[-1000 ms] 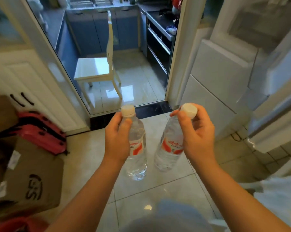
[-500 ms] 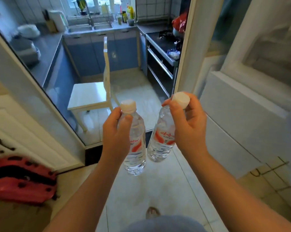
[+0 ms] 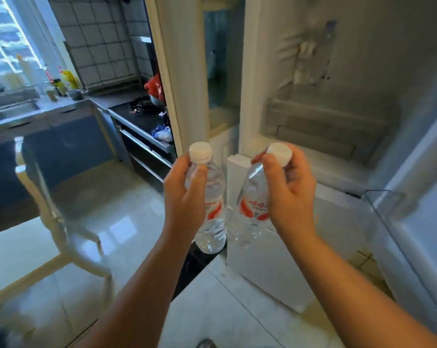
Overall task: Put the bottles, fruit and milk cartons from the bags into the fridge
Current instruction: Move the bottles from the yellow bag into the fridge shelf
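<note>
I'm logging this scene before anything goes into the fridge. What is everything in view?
left-hand bottle: 1, clear with white cap and red label, upright, centre
right-hand bottle: 1, same colours, tilted, beside the first
fridge: 1, white, open, right
door shelf: 1, clear, far right
chair: 1, white, left, blurred
bag: 1, red, on the kitchen counter
sink: 1, grey metal, far left under the window
floor: pale glossy tiles
left hand: 1, grips the left-hand bottle below the cap
right hand: 1, grips the right-hand bottle at the neck
</note>
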`<state>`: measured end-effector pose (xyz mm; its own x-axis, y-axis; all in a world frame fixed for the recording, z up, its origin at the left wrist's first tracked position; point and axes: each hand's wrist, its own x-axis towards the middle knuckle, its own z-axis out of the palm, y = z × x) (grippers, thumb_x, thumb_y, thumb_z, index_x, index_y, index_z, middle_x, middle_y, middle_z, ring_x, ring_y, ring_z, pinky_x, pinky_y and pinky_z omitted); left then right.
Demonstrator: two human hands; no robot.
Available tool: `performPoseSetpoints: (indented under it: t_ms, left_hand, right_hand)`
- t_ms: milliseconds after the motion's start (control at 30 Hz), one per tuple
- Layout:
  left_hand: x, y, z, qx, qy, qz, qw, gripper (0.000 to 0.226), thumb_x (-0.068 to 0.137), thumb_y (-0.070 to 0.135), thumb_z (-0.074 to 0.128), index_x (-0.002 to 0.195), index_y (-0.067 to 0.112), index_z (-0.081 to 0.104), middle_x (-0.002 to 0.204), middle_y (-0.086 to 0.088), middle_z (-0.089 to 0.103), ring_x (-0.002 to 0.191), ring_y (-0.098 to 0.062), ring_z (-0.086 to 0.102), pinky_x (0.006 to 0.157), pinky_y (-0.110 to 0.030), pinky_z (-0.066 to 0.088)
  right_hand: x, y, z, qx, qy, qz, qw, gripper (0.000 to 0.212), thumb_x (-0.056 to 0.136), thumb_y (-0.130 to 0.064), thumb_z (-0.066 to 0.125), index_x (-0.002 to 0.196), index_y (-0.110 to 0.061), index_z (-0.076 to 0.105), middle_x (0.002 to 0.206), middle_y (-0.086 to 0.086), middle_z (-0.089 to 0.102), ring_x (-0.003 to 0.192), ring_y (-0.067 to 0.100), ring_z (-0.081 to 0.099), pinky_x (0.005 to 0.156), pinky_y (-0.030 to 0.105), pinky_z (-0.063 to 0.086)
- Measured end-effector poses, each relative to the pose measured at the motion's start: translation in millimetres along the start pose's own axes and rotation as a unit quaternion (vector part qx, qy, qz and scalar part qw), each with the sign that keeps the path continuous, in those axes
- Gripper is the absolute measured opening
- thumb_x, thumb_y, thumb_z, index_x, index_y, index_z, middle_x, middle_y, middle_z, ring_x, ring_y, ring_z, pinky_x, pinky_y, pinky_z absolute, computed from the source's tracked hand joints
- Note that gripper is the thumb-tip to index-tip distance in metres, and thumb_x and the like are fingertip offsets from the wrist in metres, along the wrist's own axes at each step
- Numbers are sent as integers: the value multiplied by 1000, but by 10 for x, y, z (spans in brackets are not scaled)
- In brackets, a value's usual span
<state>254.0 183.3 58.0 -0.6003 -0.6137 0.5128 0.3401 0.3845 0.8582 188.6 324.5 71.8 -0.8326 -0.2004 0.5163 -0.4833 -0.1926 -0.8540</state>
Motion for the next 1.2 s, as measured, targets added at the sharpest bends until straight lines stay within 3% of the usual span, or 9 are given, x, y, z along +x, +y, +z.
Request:
performPoseSetpoints:
  t_ms: [133,233,333,467,600,733,867,1033,1200]
  left_hand:
    - [569,-235,568,-29,-47,28,998,44,88,46,47,110,10,61,89,11,63,85,-11,67,73,-23,56]
    - [964,-426,978,-47,-66,50,995,32,87,53,45,106,31,58,89,14,66,88,-8,68,71,-18,55]
    - [1376,-593,1437,-51,-90,69,992,30,87,58,43,105,39,57,93,26,66,93,-5,67,76,-20,56]
    - [1970,-761,2072,-107,-115,93,983,43,87,54,44,113,24,62,96,14,67,95,-9,68,81,-30,60]
    - [2505,-778,2607,-174,-173,80,966,19,89,44,48,104,40,59,89,23,67,91,-3,67,75,-18,54]
    - [2946,-763,3063,-236,-199,89,947,21,86,43,50,101,37,62,91,11,67,91,-24,66,82,-53,55]
    - [3243,-790,3465,-280,-215,118,928,24,88,38,51,102,23,63,93,3,67,91,-19,66,82,-50,55]
    - [3496,-801,3905,-284,-239,150,916,30,89,34,50,97,8,62,81,10,60,77,4,57,71,-20,47]
    - [3664,-969,4257,-260,-245,136,924,25,89,36,51,91,13,60,80,4,60,76,-4,56,71,-28,47]
  right_hand:
    - [501,234,-259,-47,81,-25,995,19,90,-43,54,102,-28,57,98,10,66,92,24,64,80,30,54]
    - [895,448,-412,-76,142,-47,986,23,91,-40,56,102,-20,58,95,11,65,89,26,63,78,34,53]
    - [1319,672,-522,-96,194,-68,974,23,91,-40,56,102,-21,59,94,7,65,88,23,64,79,34,53]
    - [1931,862,-651,-109,258,-99,955,21,91,-40,57,102,-21,58,96,11,65,90,27,64,79,35,53]
    - [2529,907,-790,-118,311,-145,932,12,93,-36,59,98,-26,58,92,10,64,84,24,62,77,39,52]
    - [3059,931,-913,-153,311,-189,919,13,95,-31,58,98,-19,56,93,22,64,84,37,60,76,42,51]
    - [3481,946,-1036,-173,313,-210,910,7,97,-23,57,98,-16,55,91,25,64,81,25,61,74,31,50]
    - [3924,1050,-1180,-220,293,-209,907,12,98,-22,58,101,-10,57,91,20,65,81,28,61,72,26,48]
    - [4299,1273,-1288,-227,284,-172,916,15,93,-32,60,99,-18,57,92,8,67,85,24,65,76,35,52]
